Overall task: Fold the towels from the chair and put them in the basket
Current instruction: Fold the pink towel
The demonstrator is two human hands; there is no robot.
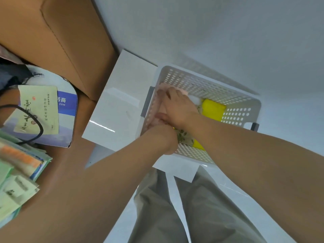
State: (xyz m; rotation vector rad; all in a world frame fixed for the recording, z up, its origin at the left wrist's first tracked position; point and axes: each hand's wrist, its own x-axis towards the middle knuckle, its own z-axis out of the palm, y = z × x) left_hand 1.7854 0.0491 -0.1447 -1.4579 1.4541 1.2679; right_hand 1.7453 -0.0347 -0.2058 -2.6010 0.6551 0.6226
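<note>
Bare forearms reached from the lower frame into a white perforated plastic basket (201, 81) at centre. The right hand (177, 107) pressed flat on a folded pink towel (158, 116) along the basket's left wall; the left hand's (163, 137) grip could not be told.

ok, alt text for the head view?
Seen from above, the right hand and left hand press a pink towel into a white basket, beside a yellow towel and a leaf-print towel. A cardboard box and paper bags sit at left.
</note>
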